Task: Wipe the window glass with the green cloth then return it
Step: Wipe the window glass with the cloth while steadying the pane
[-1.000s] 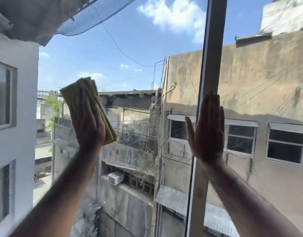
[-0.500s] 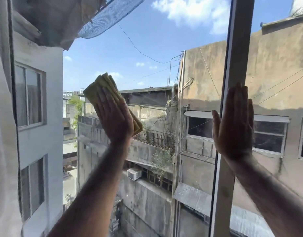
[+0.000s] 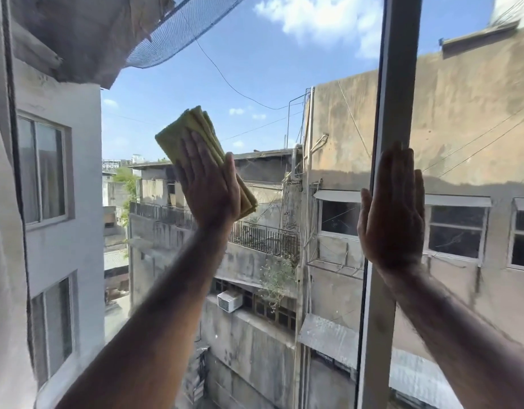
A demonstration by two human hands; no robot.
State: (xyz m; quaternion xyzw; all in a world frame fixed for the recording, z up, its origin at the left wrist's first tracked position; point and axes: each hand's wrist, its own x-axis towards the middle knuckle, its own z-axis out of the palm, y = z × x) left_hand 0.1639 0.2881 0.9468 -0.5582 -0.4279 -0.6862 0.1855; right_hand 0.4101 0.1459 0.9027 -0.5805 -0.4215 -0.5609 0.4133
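Observation:
A folded yellow-green cloth (image 3: pixel 181 129) lies flat against the window glass (image 3: pixel 255 69) in the left pane. My left hand (image 3: pixel 209 187) presses on it with the palm, fingers together and pointing up, covering the cloth's lower half. My right hand (image 3: pixel 392 208) rests flat and empty on the upright grey window frame (image 3: pixel 398 69), fingers straight and pointing up. Both forearms reach up from the bottom of the view.
A pale curtain (image 3: pixel 1 261) hangs at the far left edge. Beyond the frame lies a second pane (image 3: pixel 476 113). Through the glass I see concrete buildings, a blue net and sky.
My left hand and the cloth have slid to the right across the glass, towards the frame. The view has swung left, so the frame and my right hand now sit further right.

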